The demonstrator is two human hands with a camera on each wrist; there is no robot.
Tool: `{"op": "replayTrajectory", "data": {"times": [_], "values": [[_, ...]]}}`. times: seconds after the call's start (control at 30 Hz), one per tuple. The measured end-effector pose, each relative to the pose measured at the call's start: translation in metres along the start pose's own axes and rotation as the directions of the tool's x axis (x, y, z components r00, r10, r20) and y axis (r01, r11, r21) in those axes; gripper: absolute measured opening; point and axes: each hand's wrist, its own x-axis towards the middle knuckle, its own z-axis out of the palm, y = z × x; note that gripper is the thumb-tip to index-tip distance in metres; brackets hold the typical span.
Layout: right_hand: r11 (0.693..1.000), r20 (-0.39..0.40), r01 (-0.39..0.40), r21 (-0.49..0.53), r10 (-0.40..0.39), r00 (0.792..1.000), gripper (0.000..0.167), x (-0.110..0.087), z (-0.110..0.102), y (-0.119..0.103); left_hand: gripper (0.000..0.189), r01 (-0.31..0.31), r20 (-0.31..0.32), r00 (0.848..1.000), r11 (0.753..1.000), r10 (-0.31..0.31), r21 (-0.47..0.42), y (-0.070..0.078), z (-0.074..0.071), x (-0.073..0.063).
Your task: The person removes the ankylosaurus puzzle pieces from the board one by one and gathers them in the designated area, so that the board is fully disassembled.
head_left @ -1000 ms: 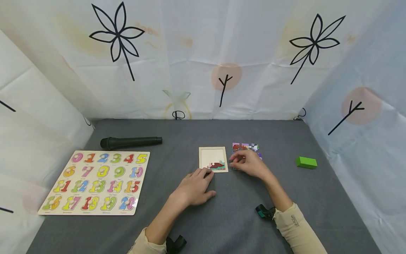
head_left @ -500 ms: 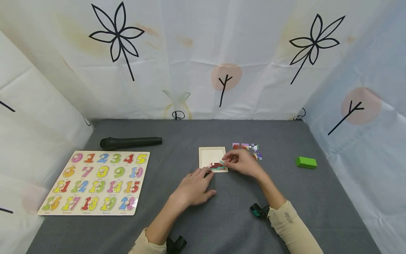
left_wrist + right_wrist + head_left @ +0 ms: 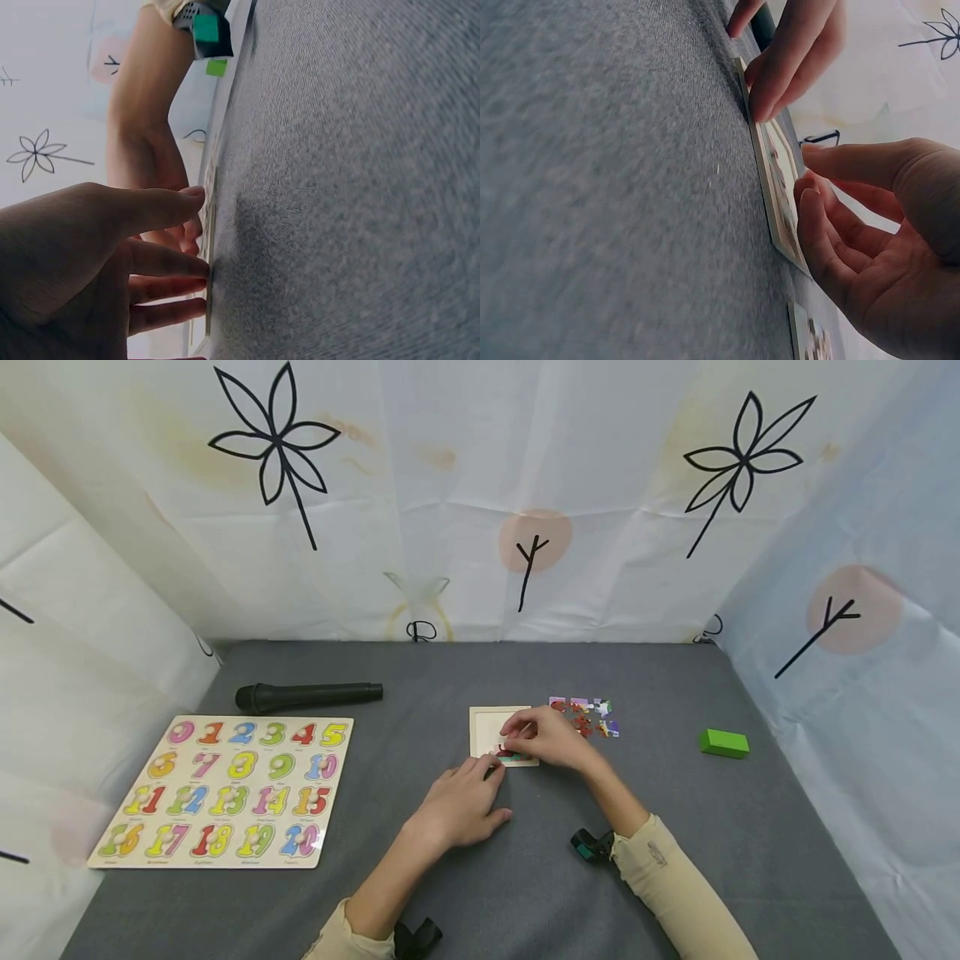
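Note:
A small wooden puzzle tray (image 3: 474,735) lies near the middle of the table, with joined red and green pieces (image 3: 514,757) along its near edge. Fingertips of my left hand (image 3: 453,806) rest at that near rim, the fingers extended; the left wrist view shows them touching its side. Over the tray's right half, my right hand (image 3: 551,737) pinches a small puzzle piece between thumb and fingers. The fingers mostly hide this piece, and in the right wrist view they hover close above the tray (image 3: 759,154). Loose puzzle pieces (image 3: 582,725) lie just right of the tray.
A number puzzle board (image 3: 225,792) covers the table's left side, and a black microphone (image 3: 309,697) lies behind it. Far to the right sits a green block (image 3: 724,743). Patterned white cloth (image 3: 450,485) walls the table at the back and sides.
My right hand has moved left from the loose pieces to above the tray, carrying a puzzle piece and uncovering the loose ones. My left hand has stayed at the tray's near edge.

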Motion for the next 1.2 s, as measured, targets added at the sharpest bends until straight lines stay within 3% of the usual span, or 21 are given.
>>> {"op": "replayTrajectory", "data": {"times": [0.57,0.87,1.2], "values": [[0.999,0.157,0.004,-0.054,0.005,0.988,0.014,0.016,-0.001,-0.004,0.074,-0.081,0.034,0.996,0.994,0.078,0.078,0.017,0.007,-0.001],[0.999,0.196,-0.037,-0.008,0.038,0.980,0.011,0.020,-0.001,-0.006,0.080,-0.046,0.052,0.998,0.993,0.041,0.112,0.024,0.014,0.005],[0.998,0.223,-0.026,-0.062,0.040,0.974,0.008,0.024,-0.001,-0.009,0.079,-0.025,0.029,0.999,0.993,0.022,0.117,0.025,0.016,0.005]]}}
